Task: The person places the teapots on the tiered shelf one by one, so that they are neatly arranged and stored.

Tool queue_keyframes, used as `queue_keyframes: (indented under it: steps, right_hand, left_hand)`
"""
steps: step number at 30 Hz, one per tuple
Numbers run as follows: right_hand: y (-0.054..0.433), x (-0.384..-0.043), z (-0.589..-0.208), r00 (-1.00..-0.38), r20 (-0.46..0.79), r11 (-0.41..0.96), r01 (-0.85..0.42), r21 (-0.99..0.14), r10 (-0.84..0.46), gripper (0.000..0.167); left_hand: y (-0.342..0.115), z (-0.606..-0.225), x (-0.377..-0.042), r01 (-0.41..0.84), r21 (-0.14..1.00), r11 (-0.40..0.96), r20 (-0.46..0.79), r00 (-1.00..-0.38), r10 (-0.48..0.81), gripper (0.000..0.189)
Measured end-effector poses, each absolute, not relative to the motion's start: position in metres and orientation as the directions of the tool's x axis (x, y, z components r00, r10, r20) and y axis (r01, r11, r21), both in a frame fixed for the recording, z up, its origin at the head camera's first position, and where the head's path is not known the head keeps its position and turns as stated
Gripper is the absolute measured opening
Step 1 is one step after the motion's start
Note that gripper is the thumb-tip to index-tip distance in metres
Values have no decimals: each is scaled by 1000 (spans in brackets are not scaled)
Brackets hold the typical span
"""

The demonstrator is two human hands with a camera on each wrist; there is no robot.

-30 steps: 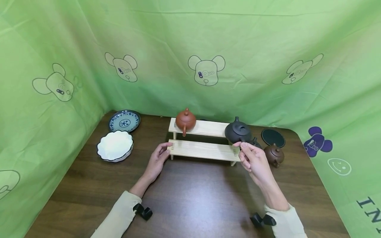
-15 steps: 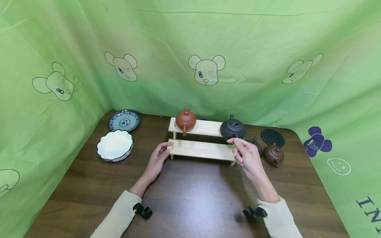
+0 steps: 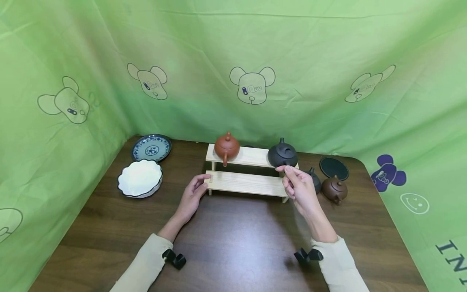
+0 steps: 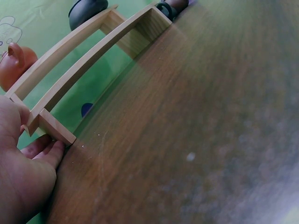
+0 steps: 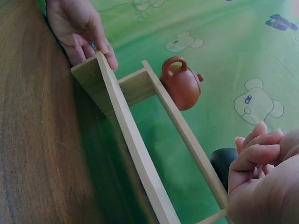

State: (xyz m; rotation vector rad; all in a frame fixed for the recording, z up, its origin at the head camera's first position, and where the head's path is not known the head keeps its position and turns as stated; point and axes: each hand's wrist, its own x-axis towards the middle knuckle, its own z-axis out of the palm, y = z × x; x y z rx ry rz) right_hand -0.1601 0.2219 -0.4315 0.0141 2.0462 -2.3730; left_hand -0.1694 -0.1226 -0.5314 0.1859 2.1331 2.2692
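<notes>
A two-tier wooden stand (image 3: 248, 183) sits mid-table. At its left end my left hand (image 3: 190, 199) grips the lower board, thumb in front and fingertips over the top; in the left wrist view fingers curl around the leg. My right hand (image 3: 302, 190) pinches the handle of a black teapot (image 3: 282, 155), whose base is right at the right end of the upper board. In the right wrist view, my right fingers are curled in front of the black teapot (image 5: 224, 163), hiding its handle. A reddish-orange teapot (image 3: 227, 147) rests on the upper board's left end, handle toward me.
To the right stand a smaller black teapot (image 3: 314, 181), partly behind my right hand, a brown teapot (image 3: 334, 189) and a dark round lid-like disc (image 3: 334, 168). At left are a white scalloped dish (image 3: 140, 178) and a blue patterned plate (image 3: 151, 148). Green cloth (image 3: 204, 48) surrounds the table.
My right hand has carried the black teapot left and slightly back, from beyond the stand's right end to over the upper board. The left hand has stayed on the stand.
</notes>
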Motion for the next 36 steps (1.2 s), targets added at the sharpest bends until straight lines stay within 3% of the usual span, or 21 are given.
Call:
queue_keyframes:
  steps: [22, 36]
  right_hand:
    - [222, -166, -434, -998, -60, -116, 60, -991, -9, 26]
    - [225, -164, -431, -996, -88, -164, 86, -983, 5, 22]
  left_hand:
    - [-123, -531, -167, 87, 995, -53, 92, -991, 93, 34]
    - [-124, -533, -167, 105, 994, -35, 108, -989, 98, 35]
